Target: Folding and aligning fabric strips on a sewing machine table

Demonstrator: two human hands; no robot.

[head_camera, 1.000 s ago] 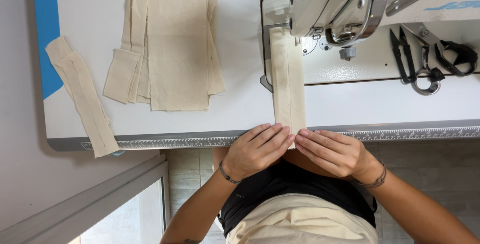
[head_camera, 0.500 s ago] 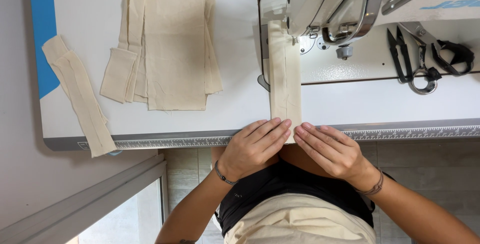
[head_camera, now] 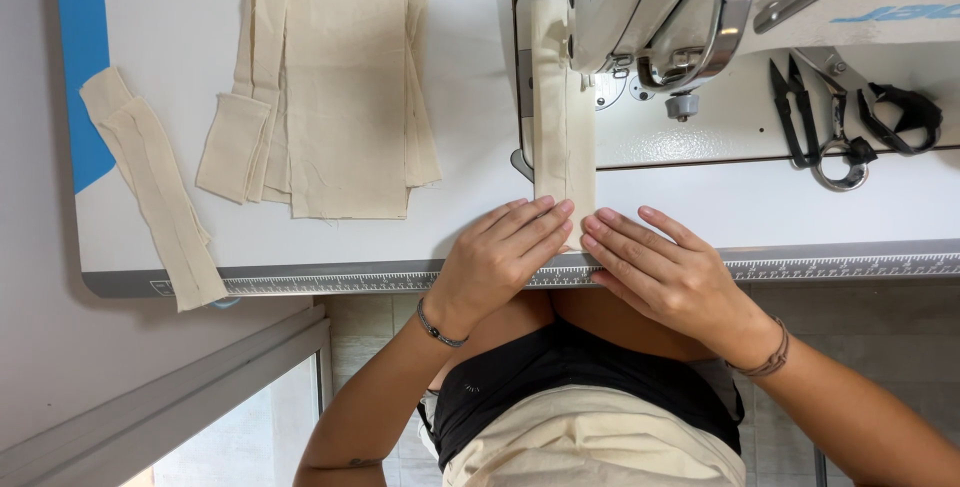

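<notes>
On the table [head_camera: 470, 97], at centre: a fabric strip [head_camera: 562, 107] running from under the sewing machine head [head_camera: 650, 7] at 12 o'clock down toward the near edge, its near end pinned between the left hand [head_camera: 505, 252] at 7 o'clock of it and the right hand [head_camera: 660, 267] at 5 o'clock, fingertips almost meeting. At 9 o'clock of the strip, a stack of fabric pieces [head_camera: 345, 87]; further out at 9, near the table's corner, a folded strip [head_camera: 155, 187] overhanging the edge. At 3 o'clock of the strip, beyond the machine head, thread snips [head_camera: 800, 112] and scissors [head_camera: 880, 112] side by side.
</notes>
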